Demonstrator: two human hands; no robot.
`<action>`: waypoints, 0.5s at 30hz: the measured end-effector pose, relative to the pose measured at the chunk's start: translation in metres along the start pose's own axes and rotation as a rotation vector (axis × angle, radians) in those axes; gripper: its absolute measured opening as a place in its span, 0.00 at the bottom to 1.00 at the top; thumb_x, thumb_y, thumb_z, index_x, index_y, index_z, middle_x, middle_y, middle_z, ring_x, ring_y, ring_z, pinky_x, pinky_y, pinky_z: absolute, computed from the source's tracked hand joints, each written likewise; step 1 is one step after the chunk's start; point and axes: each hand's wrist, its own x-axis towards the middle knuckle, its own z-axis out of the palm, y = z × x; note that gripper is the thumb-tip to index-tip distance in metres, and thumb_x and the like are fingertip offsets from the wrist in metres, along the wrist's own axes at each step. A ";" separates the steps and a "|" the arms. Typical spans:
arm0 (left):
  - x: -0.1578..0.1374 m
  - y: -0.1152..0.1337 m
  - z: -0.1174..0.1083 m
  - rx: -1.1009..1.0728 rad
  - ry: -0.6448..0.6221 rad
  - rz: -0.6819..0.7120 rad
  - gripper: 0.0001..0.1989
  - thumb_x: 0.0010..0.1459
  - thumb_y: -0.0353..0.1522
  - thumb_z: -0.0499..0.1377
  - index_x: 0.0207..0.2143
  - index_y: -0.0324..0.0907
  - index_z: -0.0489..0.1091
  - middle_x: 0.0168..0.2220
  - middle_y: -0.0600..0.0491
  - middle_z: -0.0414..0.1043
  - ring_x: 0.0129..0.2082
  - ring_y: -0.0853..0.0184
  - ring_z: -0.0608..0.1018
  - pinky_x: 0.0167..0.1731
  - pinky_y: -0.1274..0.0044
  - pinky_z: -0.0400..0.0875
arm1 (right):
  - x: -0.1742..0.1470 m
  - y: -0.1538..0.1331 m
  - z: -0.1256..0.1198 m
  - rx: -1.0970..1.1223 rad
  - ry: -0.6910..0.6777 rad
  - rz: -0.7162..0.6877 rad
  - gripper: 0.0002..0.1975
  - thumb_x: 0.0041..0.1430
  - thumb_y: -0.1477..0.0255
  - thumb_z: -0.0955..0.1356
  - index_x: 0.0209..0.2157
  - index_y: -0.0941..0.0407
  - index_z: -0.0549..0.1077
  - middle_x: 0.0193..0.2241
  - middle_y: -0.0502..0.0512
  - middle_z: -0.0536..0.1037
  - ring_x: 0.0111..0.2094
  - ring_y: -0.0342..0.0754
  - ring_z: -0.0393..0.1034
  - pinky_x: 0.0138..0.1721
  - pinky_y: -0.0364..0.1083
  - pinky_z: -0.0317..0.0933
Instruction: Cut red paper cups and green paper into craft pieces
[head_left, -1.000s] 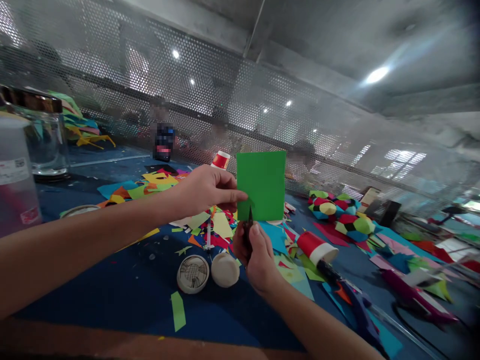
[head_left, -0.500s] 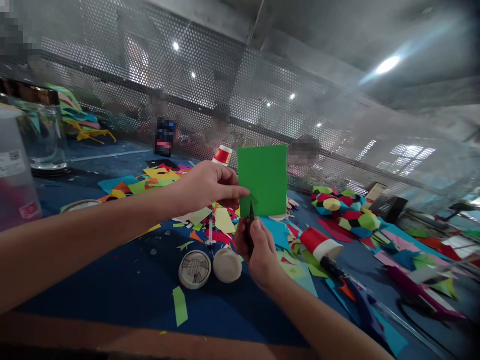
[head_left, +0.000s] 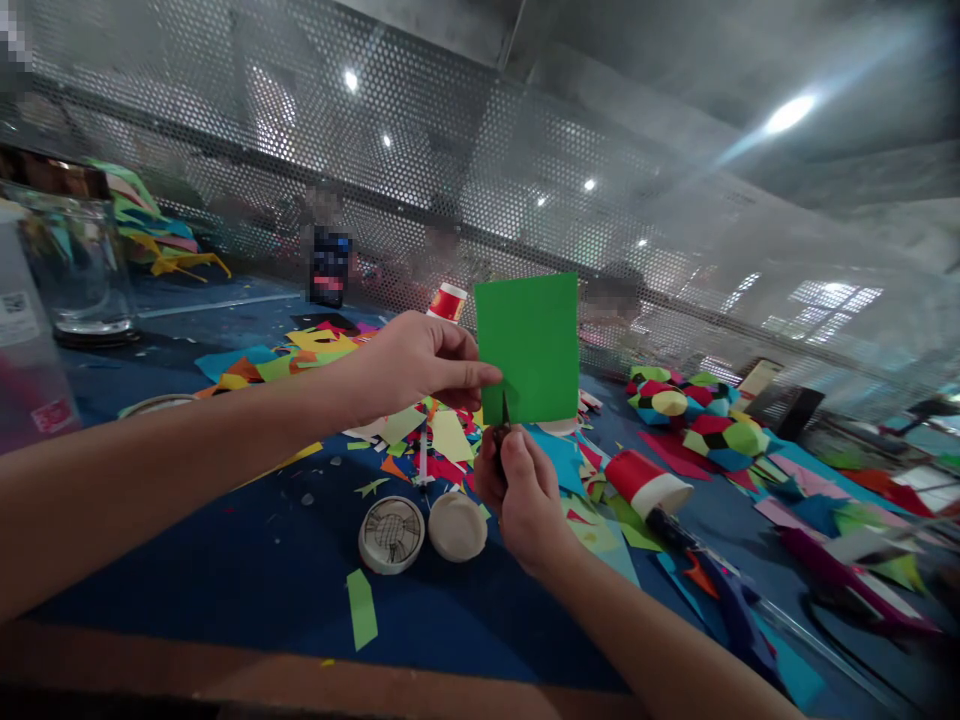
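Observation:
A square sheet of green paper (head_left: pixel 529 345) is held up in front of me, above the blue table. My left hand (head_left: pixel 427 365) pinches its lower left edge between thumb and fingers. Below the sheet, my right hand (head_left: pixel 521 490) is wrapped round a pair of scissors (head_left: pixel 504 425). Their dark blades point up and lie at the paper's bottom edge, near my left thumb. The scissor handles are mostly hidden in my fingers. Under my hands stand two round pale pieces like cup bottoms: one with a drawn pattern (head_left: pixel 391 535), the other plain (head_left: pixel 457 527).
Coloured paper scraps (head_left: pixel 450 440) cover the table's middle. To the right lie a red and white paper cup (head_left: pixel 646 483), a blue glue gun (head_left: pixel 739 620), a purple tool (head_left: pixel 847 580) and paper balls (head_left: pixel 724 440). A glass jar (head_left: pixel 79 260) stands left; a perforated metal screen (head_left: pixel 420 180) rises behind.
The green paper and both hands sit slightly higher in view, and the sheet has tilted a little. The grips on the paper and scissors are the same.

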 end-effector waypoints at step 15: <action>0.001 -0.004 0.001 -0.053 0.016 -0.022 0.13 0.54 0.29 0.66 0.19 0.40 0.69 0.20 0.58 0.76 0.22 0.73 0.78 0.28 0.81 0.75 | 0.003 0.002 -0.004 -0.083 0.018 -0.043 0.23 0.60 0.50 0.66 0.24 0.53 0.63 0.18 0.42 0.58 0.19 0.40 0.49 0.19 0.41 0.45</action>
